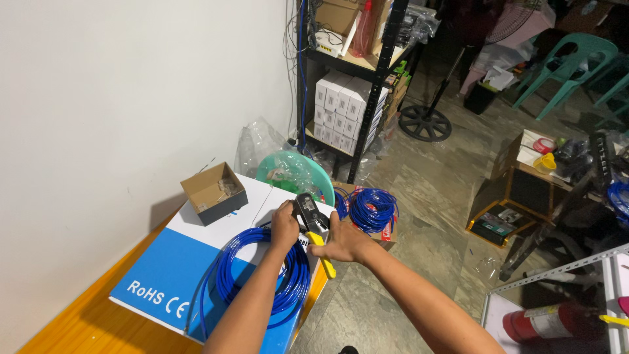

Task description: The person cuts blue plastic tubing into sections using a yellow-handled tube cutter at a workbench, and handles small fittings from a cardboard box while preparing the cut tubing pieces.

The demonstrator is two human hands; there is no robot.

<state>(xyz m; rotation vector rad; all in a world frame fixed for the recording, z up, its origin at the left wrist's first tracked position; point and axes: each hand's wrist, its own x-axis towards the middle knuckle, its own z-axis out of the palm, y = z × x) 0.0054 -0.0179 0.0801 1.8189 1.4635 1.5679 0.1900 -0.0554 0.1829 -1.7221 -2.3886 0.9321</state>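
My left hand [284,225] and my right hand [345,240] meet over a black crimping tool [308,213] with yellow handles. The right hand grips the handles from the right side. The left hand pinches something small at the tool's head; it looks like the end of the blue cable, but I cannot see it clearly. A coil of blue cable [262,272] lies under my left forearm on a flat blue and white carton [157,275]. That carton rests on an orange table [85,324].
A small open cardboard box [214,192] sits on the carton's far corner. Beyond it are a green plastic stool in plastic wrap [295,174], another blue cable coil [372,208] and a black shelf of white boxes [344,105]. A red fire extinguisher [547,321] lies lower right.
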